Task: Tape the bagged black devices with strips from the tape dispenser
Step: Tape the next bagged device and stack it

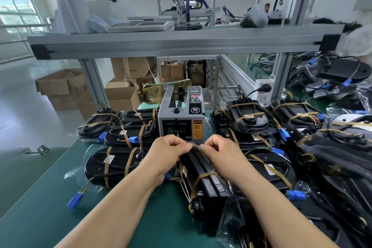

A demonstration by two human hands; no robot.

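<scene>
A green table (pixel 50 197) carried bagged black devices already banded with brownish tape, a left heap (pixel 112 161) and a bigger right heap (pixel 281 147). The grey tape dispenser (pixel 181 119) stood between them. Just before it lay one bagged device (pixel 205 179), one band round its near half. Above its far end the left hand (pixel 169 147) and right hand (pixel 216 147), fingers curled, each pinched one end of a tape strip (pixel 194 144)

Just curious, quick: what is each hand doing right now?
Left hand: pinching one end of a tape strip.
Right hand: pinching the strip's other end.
</scene>
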